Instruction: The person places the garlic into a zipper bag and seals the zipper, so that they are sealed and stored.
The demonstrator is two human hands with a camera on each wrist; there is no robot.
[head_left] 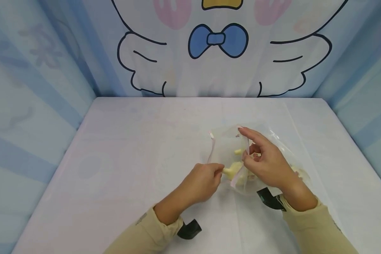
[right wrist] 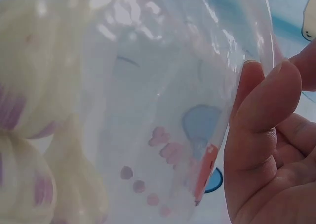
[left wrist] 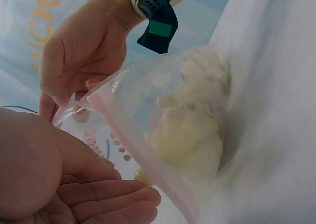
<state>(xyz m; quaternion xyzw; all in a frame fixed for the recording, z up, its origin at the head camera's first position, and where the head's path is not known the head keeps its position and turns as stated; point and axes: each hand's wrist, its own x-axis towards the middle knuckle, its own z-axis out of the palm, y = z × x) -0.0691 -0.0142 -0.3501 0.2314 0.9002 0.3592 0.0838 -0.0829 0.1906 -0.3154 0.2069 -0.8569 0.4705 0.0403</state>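
A clear zip bag (head_left: 222,141) with a pink zip strip (left wrist: 133,145) lies on its side, its mouth towards the left hand. Inside are several cream-yellow garlic bulbs (right wrist: 29,61) with purple streaks. The left hand (head_left: 204,181) pinches the stem of one garlic bulb (head_left: 236,171) at the bag's mouth; in the left wrist view the stem tip shows by the fingertips. My right hand (head_left: 266,158) pinches the edge of the bag's mouth between thumb and fingers, holding that side up. The palm and fingers hide part of the bag in the head view.
A white table (head_left: 120,148) lies under the bag. Behind it hangs a patterned curtain (head_left: 219,77) with a blue bow, and curtains (head_left: 28,116) line both sides. A black wrist mount (head_left: 189,229) juts from the left sleeve, another (head_left: 270,199) from the right.
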